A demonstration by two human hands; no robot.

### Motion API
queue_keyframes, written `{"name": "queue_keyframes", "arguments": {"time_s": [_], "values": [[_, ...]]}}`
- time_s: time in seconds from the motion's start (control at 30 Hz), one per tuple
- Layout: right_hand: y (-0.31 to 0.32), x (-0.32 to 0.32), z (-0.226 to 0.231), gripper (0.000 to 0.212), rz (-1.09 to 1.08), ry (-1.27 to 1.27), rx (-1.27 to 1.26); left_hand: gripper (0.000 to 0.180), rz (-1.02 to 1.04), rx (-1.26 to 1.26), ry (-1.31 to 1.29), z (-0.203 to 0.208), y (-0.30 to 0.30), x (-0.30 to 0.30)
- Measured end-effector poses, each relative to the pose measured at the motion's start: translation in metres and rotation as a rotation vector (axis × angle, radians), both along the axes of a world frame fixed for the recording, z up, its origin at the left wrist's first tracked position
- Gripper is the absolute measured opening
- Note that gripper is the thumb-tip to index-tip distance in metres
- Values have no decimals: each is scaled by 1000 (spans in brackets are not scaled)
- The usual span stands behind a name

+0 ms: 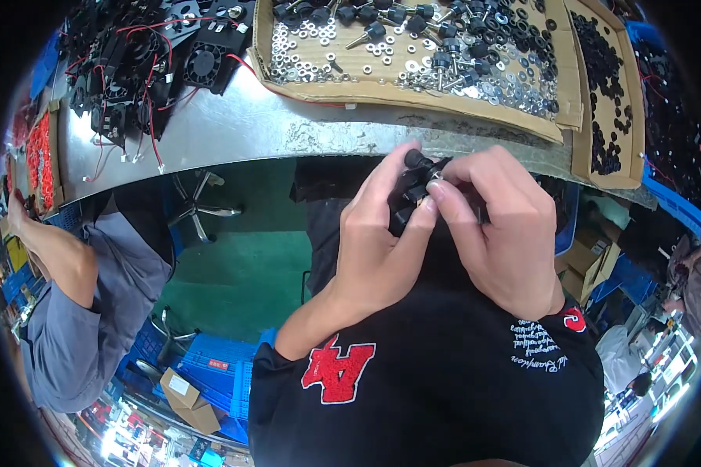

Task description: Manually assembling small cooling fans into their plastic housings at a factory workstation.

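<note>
My left hand [374, 253] is closed around a black plastic part [402, 204], held just off the table's front edge. From its upper end sticks a round black knob [415, 159]. My right hand [510, 233] has its thumb and index finger pinched together against the part's right side. Something small and shiny shows at those fingertips, too small to name. Both thumbs nearly meet over the part, and my fingers hide much of its shape.
A cardboard tray [319, 95] of nuts, washers and black knobs lies on the metal table [234, 128]. Another tray [635, 117] holds black rings. Black fan assemblies [206, 66] with red wires lie at left. A co-worker's arm [66, 257] is at far left; blue crates [210, 370] stand below.
</note>
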State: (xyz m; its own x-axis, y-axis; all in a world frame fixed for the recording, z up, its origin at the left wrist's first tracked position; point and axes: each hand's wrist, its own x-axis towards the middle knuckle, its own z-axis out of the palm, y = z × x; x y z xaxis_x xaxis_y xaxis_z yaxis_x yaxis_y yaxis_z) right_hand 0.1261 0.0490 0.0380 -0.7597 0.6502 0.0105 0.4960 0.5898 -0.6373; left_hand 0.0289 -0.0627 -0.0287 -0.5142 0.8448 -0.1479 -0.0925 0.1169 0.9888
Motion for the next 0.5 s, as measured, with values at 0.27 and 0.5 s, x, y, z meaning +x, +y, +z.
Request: {"name": "queue_keyframes", "arguments": {"time_s": [0.27,0.5], "values": [[-2,-4,8,9,-96,36,-95,54,14,-32,-10,-4,1,4],[5,-1,-4,9,-22,28,-72,54,66,-23,44,3,8,2]]}}
